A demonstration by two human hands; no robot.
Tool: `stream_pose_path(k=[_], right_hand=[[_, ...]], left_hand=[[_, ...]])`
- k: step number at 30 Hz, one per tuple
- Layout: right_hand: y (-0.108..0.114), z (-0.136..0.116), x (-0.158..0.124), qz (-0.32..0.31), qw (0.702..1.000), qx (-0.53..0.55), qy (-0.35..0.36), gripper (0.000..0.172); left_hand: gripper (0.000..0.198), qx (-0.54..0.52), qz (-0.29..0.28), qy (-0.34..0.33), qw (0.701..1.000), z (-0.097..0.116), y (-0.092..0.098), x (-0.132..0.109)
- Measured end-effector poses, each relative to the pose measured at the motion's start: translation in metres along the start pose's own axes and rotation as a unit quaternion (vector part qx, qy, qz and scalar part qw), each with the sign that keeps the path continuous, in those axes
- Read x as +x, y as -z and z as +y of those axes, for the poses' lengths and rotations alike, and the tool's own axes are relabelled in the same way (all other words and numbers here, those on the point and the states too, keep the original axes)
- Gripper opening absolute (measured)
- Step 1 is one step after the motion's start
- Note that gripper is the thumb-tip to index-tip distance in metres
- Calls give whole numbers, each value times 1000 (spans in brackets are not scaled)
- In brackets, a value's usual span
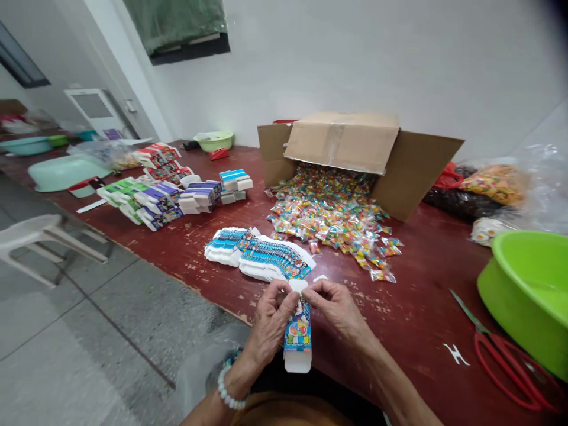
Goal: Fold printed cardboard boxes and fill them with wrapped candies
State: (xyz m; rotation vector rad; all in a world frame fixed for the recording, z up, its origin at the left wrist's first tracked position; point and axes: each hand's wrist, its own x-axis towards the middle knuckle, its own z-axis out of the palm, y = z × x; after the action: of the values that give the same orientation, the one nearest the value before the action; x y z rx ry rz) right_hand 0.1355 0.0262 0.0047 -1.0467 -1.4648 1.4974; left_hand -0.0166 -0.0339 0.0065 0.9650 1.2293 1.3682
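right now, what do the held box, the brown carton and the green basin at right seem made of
Held box: probably thin card, printed, with white folding flaps; gloss unclear. Brown carton: matt, likely cardboard, with stiff, creased flaps. Green basin: likely plastic, smooth and evenly coloured, slightly shiny.

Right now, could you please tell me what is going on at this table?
A person's left hand and right hand hold a slim blue printed cardboard box by its white-flapped end. Beyond it, flat blue printed cartons lie fanned on a worn dark red table. Farther back, small clear packets with colourful contents spread out from an open brown cardboard carton.
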Motion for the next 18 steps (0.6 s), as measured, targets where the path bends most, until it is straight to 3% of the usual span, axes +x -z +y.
stream_pose_path(k=[4,11,16,18], right_hand=[[-7,1,-5,-58,998,19,-10,30],[-12,16,3,-17,1000,8,9,41],[-10,19,1,-92,994,-44,28,30],[-11,21,0,-94,993,-57,33,31]], left_hand=[[38,68,51,-25,996,-5,3,1],[44,87,50,-23,995,-5,2,7],[46,84,64,-28,994,-5,6,7],[48,87,64,-28,994,-5,7,7]])
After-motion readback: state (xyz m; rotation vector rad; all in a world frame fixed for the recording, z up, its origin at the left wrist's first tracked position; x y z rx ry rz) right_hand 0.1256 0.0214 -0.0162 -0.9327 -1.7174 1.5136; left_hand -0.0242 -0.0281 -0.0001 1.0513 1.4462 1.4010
